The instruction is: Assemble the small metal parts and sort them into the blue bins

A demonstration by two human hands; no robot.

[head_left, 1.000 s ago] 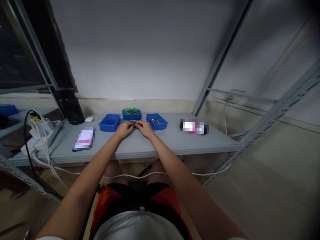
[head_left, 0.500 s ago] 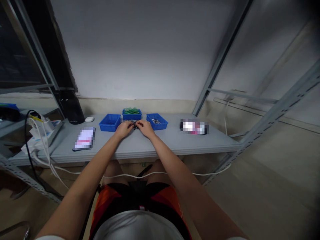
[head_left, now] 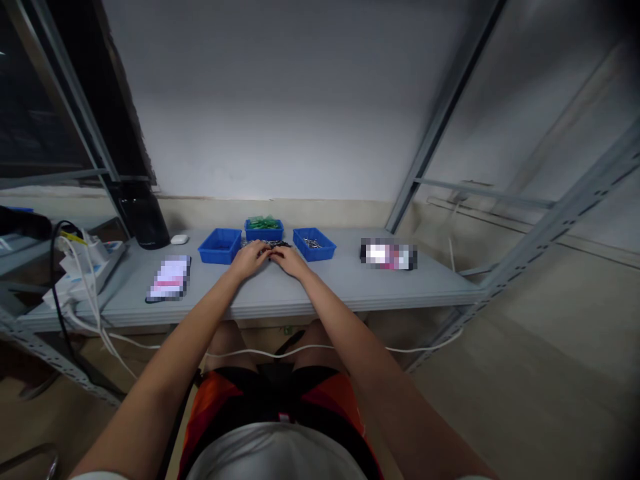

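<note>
My left hand [head_left: 249, 259] and my right hand [head_left: 291, 260] meet at the middle of the grey table [head_left: 320, 290]. Their fingers are closed, with the fingertips touching or nearly so. Whatever lies between them is too small and hidden to name. Just beyond the fingers is a heap of small dark and silvery metal pieces [head_left: 280, 244], partly covered by my hands. To the left of my left hand stands a blue bin [head_left: 220, 257]. Another blue bin [head_left: 323, 255], holding small silvery metal pieces, is right of my right hand. Behind the heap, a third blue bin [head_left: 264, 235] contains green pieces.
A phone [head_left: 169, 279] lies on the left, near a white earbud case [head_left: 179, 239] and a black bottle [head_left: 144, 217]. White power strips [head_left: 83, 273] with cables are at the far left. A blurred-out device [head_left: 389, 255] lies right. A white cable [head_left: 300, 348] hangs below the table edge.
My fingertips have drawn closer together, and the right hand has turned slightly inward and down. Dark pieces seen between the fingers before are now mostly covered. The bins have stayed in place.
</note>
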